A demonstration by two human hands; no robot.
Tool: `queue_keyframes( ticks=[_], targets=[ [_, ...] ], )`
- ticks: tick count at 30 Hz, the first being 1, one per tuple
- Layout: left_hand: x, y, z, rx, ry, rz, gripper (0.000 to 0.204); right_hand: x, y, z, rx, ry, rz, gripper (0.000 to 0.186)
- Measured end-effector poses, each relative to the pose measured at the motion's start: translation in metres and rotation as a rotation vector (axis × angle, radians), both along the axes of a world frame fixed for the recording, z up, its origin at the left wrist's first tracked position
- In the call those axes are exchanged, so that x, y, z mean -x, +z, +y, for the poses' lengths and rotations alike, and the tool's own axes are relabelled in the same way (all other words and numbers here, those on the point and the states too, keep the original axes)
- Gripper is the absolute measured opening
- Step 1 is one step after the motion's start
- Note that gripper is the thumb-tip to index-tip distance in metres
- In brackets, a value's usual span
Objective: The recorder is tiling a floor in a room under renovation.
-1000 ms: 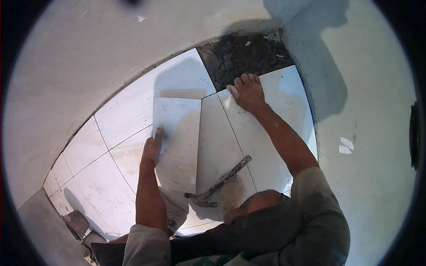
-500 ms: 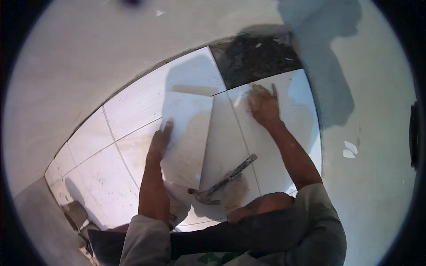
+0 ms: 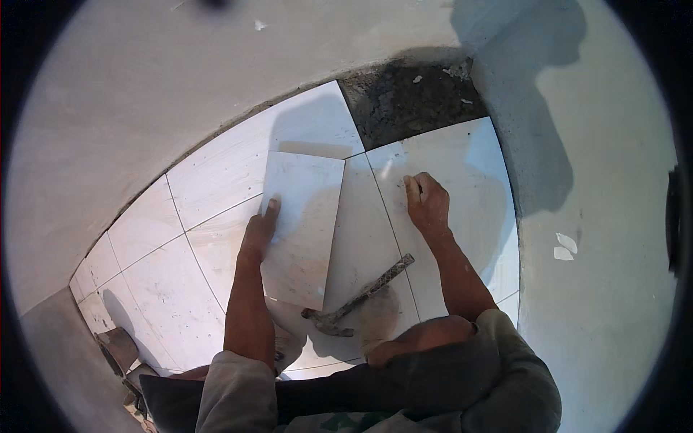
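Observation:
My left hand grips the left edge of a cut rectangular tile, thumb on its face and the other fingers hidden beneath. This tile is held over the laid white floor tiles, its lower end close to a claw hammer with a stained handle. The hammer lies on the floor between my knees and the right-hand tile. Over the large laid tile on the right, my right hand is closed in a pinch. Whatever it may hold is too small to make out.
A dark unpaved patch with rough mortar and white chips fills the far corner between two plastered walls. White flakes stick out on the right wall. A brownish container sits at the lower left by the wall.
My right hand has drawn back toward me from the far edge of the right-hand tile, and its spread fingers have closed. The left hand and its tile have hardly moved.

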State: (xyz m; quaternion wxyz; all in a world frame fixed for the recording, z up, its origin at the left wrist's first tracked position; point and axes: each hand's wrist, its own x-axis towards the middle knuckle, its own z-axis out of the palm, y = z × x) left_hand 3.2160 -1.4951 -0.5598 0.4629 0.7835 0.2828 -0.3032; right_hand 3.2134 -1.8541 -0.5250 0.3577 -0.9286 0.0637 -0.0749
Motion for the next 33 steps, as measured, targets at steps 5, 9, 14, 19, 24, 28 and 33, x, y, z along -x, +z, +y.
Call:
queue_keyframes(
  ticks=[5,9,14,19,24,28,33],
  targets=[
    [-0.004,0.018,-0.018,0.028,-0.003,0.003,0.093,0.006,-0.003,0.004,-0.181,-0.074,0.097,0.014],
    [-0.005,0.023,-0.015,-0.025,-0.045,0.024,0.094,0.008,-0.009,0.009,-0.219,-0.001,0.033,0.013],
    [-0.005,0.028,-0.021,0.051,0.007,0.006,0.092,0.013,-0.009,0.012,-0.172,0.099,0.061,0.011],
    [-0.003,0.026,-0.019,0.052,0.005,0.008,0.094,0.013,-0.007,0.011,-0.188,0.093,0.032,0.013],
    [-0.008,0.040,-0.019,-0.023,-0.052,0.087,0.096,0.017,-0.001,0.012,-0.137,0.108,0.063,0.018],
    [-0.007,0.039,-0.027,-0.165,-0.069,-0.022,0.099,0.021,0.001,0.014,-0.182,0.041,0.107,0.014],
    [-0.001,0.037,-0.044,-0.015,0.101,0.077,0.101,0.035,-0.004,0.010,-0.279,0.021,0.147,0.022]
  ],
)
